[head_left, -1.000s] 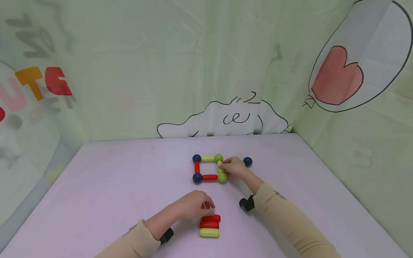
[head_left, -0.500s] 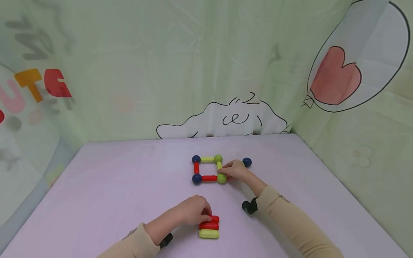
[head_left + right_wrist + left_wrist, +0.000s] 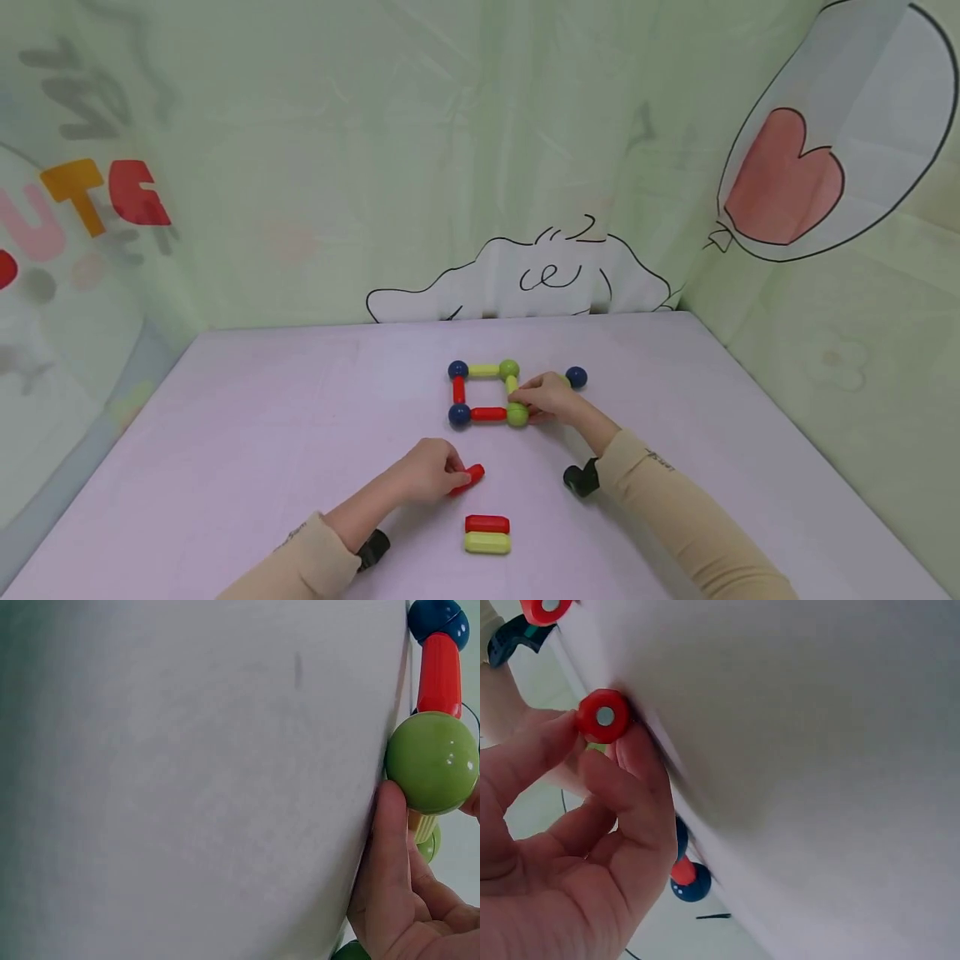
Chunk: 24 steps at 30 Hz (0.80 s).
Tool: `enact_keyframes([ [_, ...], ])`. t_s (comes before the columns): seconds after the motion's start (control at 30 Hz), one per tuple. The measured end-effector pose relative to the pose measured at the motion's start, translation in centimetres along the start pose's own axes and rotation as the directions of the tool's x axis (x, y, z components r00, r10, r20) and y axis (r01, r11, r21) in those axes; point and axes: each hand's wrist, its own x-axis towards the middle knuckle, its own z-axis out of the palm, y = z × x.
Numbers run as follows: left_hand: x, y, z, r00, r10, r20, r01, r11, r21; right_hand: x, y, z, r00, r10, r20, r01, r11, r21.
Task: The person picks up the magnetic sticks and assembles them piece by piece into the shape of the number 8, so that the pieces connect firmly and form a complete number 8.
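Two pinches: your left hand (image 3: pixel 429 472) holds a red rod (image 3: pixel 474 475), your right hand (image 3: pixel 553 397) the near green ball (image 3: pixel 517 415); steady that ball, leave rod tips uncovered.

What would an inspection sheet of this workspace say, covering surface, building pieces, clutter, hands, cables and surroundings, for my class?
Surface: pale lilac table, pieces lying on it.
Job's things: square frame of four rods and four balls, blue at left corners, green at right; in front of it, a loose red rod beside a yellow-green rod; a separate blue ball at right.
Clutter: nothing seen.
Left hand: fingers pinch another red rod.
Right hand: fingers grip the frame's near green ball.
Cables: nothing seen.
Surroundings: pale green backdrop with printed drawings, including a balloon bearing a red heart.
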Motion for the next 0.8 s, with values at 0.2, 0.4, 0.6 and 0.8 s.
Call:
enact_keyframes([
  [0.2,0.5,-0.6,-0.6,0.989,-0.147,-0.017,0.143,0.98,-0.136,0.0,0.0,0.0,1.0,0.007,0.002,-0.007,1.0,0.026],
  [0.4,1.2,-0.8,-1.3,0.956,-0.288,-0.053,0.265,0.927,-0.265,-0.1,0.1,-0.2,1.0,0.001,0.028,-0.002,0.998,0.059],
  [0.6,2.2,-1.3,-1.5,0.938,-0.339,-0.065,0.304,0.9,-0.312,0.1,0.1,-0.3,0.999,-0.005,0.043,0.002,0.997,0.071],
  [0.8,3.0,-1.7,-1.8,0.935,-0.353,-0.032,0.314,0.867,-0.388,0.2,0.1,-0.2,0.999,-0.009,0.044,0.006,0.998,0.059],
])
